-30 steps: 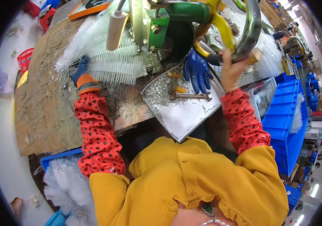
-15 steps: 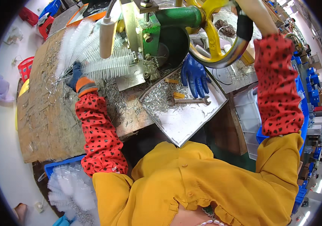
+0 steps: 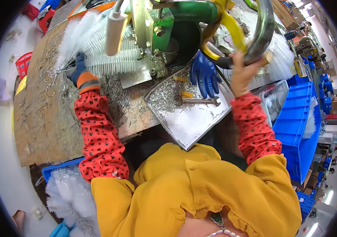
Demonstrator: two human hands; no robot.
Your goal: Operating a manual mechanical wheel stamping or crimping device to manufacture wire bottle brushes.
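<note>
My left hand [image 3: 77,72], in a dark blue and orange glove, is closed round the twisted wire stems of several white bristle brushes [image 3: 111,61]. Wire loops [image 3: 50,83] stick out on the hand's left side, and the bristled ends lie by the green press [image 3: 163,37]. My bare right hand [image 3: 244,74] grips the near side of the press's large handwheel [image 3: 264,29], which has yellow spokes and a metal rim. Some of its fingers are hidden by the rim. A wooden-looking handle [image 3: 116,34] hangs from a coiled cable above the brushes.
A white tray [image 3: 188,128] below the press holds metal clippings, a wrench [image 3: 198,101] and a blue glove [image 3: 205,75]. More clippings litter the worn wooden bench [image 3: 38,118]. Blue bins stand right [image 3: 294,126] and lower left [image 3: 60,168], the latter filled with white brushes [image 3: 72,193].
My right hand has come down from the far top of the handwheel to its near side, and the wheel has turned. My left hand stays on the brush stems.
</note>
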